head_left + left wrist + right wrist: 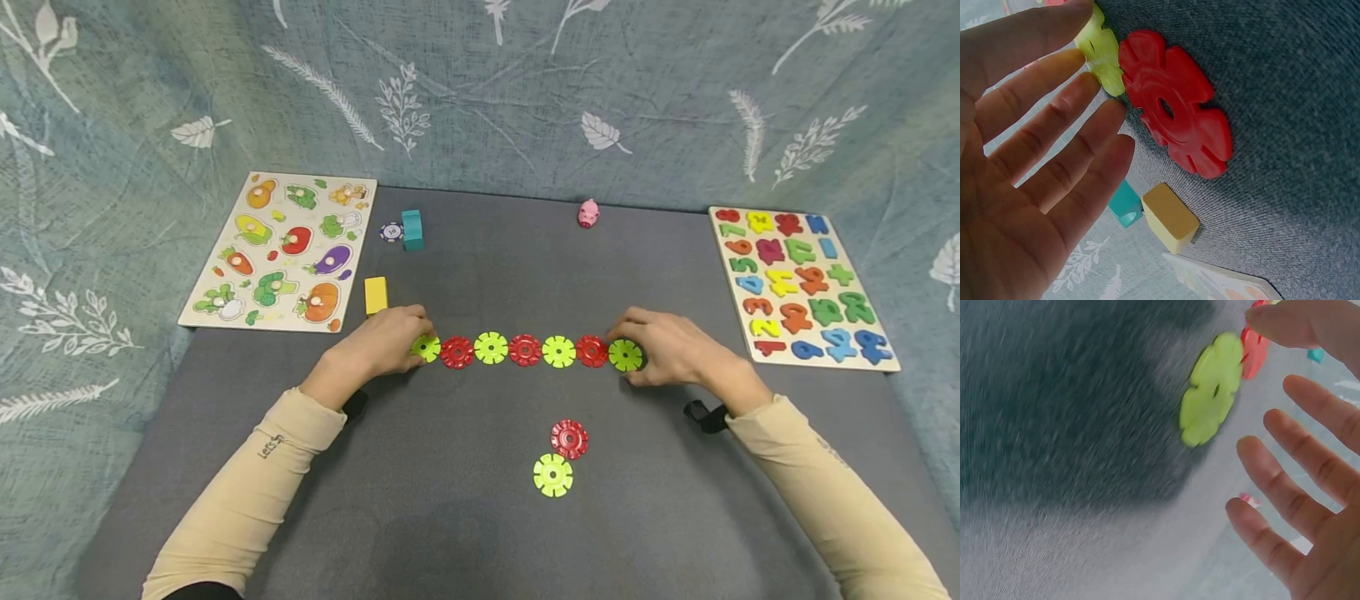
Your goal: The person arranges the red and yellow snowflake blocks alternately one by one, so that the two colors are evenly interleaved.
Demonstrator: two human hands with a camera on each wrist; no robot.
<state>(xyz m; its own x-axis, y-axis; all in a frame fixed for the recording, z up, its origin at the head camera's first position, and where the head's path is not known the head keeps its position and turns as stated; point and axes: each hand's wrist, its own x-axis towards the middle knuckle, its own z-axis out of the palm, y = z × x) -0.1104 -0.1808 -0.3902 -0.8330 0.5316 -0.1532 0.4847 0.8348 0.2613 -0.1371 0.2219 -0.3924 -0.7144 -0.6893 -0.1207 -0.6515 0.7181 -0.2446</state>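
Note:
A row of red and yellow-green notched plastic discs runs across the grey table, colours alternating. At its left end my left hand (385, 340) straddles a yellow-green disc (427, 348), thumb and fingers along its edges. Past that disc, a red disc (1175, 106) shows in the left wrist view; from the head it is hidden under the hand. My right hand (670, 348) surrounds the last yellow-green disc (626, 356) at the other end. In the right wrist view, its fingers (1294, 503) are spread and nearly straight, with the thumb overlapping the neighbouring red disc (1255, 351).
Nearer me lie a loose red disc (569, 439) and a yellow-green one (552, 476). A vegetable puzzle board (281, 250) is at left, a number puzzle board (806, 287) at right. Yellow block (376, 295), teal block (412, 230), poker chip (392, 232) and pink pig (588, 213) sit beyond the row.

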